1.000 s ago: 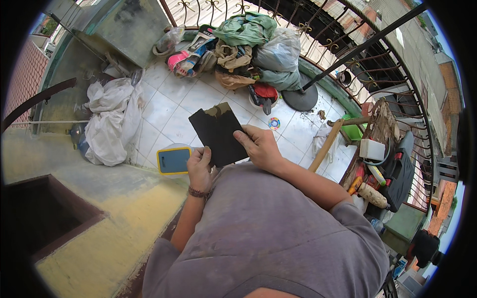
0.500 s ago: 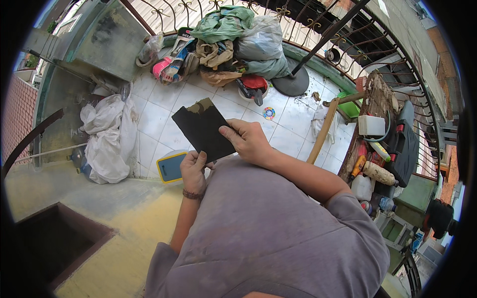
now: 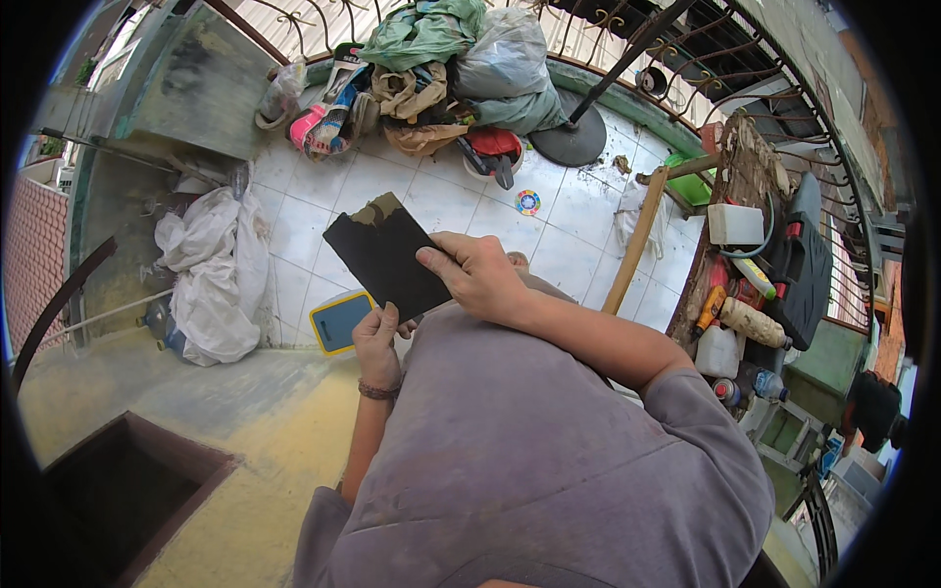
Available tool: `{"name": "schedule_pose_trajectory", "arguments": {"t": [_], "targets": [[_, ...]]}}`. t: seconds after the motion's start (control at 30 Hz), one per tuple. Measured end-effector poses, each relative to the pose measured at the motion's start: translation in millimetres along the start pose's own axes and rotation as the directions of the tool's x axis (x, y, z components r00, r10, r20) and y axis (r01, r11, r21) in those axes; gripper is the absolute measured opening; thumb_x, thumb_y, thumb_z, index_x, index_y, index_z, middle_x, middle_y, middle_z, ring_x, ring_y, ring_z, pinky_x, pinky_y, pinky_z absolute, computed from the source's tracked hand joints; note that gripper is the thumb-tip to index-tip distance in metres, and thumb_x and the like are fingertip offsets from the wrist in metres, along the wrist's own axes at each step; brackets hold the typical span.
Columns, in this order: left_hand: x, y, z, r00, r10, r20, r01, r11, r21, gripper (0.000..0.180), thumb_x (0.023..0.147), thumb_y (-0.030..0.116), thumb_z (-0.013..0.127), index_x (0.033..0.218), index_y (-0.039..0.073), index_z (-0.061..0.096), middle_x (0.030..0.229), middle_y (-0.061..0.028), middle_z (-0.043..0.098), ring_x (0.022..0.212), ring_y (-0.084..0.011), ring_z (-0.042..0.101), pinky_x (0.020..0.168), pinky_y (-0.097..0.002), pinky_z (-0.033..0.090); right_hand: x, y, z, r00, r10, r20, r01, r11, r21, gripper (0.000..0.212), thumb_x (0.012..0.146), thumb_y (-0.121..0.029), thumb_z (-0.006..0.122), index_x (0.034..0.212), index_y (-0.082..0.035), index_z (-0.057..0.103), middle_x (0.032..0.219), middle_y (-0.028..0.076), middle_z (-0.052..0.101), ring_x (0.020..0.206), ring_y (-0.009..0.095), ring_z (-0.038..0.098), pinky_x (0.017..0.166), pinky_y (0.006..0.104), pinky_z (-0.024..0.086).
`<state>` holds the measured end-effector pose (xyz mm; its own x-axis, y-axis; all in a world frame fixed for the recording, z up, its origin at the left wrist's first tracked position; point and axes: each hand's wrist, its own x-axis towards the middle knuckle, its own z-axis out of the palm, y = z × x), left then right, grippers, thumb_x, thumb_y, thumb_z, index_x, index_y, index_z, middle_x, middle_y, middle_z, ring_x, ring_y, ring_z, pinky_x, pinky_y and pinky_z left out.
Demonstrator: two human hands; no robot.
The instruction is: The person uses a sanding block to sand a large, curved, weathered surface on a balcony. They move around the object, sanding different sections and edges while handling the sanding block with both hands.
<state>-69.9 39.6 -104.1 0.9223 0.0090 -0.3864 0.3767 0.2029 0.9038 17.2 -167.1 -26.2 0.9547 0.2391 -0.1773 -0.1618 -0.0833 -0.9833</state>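
A black sheet of sandpaper (image 3: 384, 257), roughly rectangular, is held up in front of my chest. Its far edge is torn ragged, and a brownish-olive layer shows there. My right hand (image 3: 478, 278) pinches the right edge, thumb on top and fingers behind. At the lower corner my left hand (image 3: 377, 345), with a beaded bracelet at the wrist, grips the sheet between thumb and fingers; part of those fingers is hidden. Just left of that hand, a blue-grey tray with a yellow rim (image 3: 336, 324) lies lower down.
White plastic sacking (image 3: 211, 279) lies at left. Filled bags (image 3: 423, 34), shoes (image 3: 319, 129) and a bucket (image 3: 492, 157) line the far railing. A round black stand base (image 3: 570, 137) is beside them. On the right, a wooden bench (image 3: 691, 304) carries bottles and a black tool case (image 3: 802, 279).
The sheet and both hands have shifted slightly left in the picture. Both hands keep their grip. The surroundings have also moved a little as the view turned.
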Motion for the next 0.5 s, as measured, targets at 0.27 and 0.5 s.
{"name": "schedule_pose_trajectory", "arguments": {"t": [0.27,0.5], "targets": [[24,34,25,0.992,0.066,-0.105,-0.092,0.961,-0.261,0.031,0.097,0.02,0.059,0.116,-0.005,0.061,0.111,-0.008,0.065,0.102,-0.0141,0.059,0.091,-0.0276,0.044,2,6,-6,0.997,-0.043,0.07,0.049,0.994,-0.095,0.021,0.094,-0.019,0.061,0.094,0.002,0.065,0.064,0.013,0.059,0.054,0.016,0.046,0.053,0.0312,0.041],[27,31,32,0.992,0.071,-0.106,-0.098,0.954,-0.283,0.031,0.097,0.017,0.058,0.119,-0.006,0.059,0.112,-0.0097,0.066,0.103,-0.0155,0.06,0.093,-0.0293,0.045,-1,3,-18,0.998,-0.032,0.059,0.038,0.994,-0.105,0.02,0.094,-0.018,0.061,0.095,0.002,0.066,0.067,0.015,0.061,0.055,0.018,0.051,0.055,0.0321,0.044]]}}
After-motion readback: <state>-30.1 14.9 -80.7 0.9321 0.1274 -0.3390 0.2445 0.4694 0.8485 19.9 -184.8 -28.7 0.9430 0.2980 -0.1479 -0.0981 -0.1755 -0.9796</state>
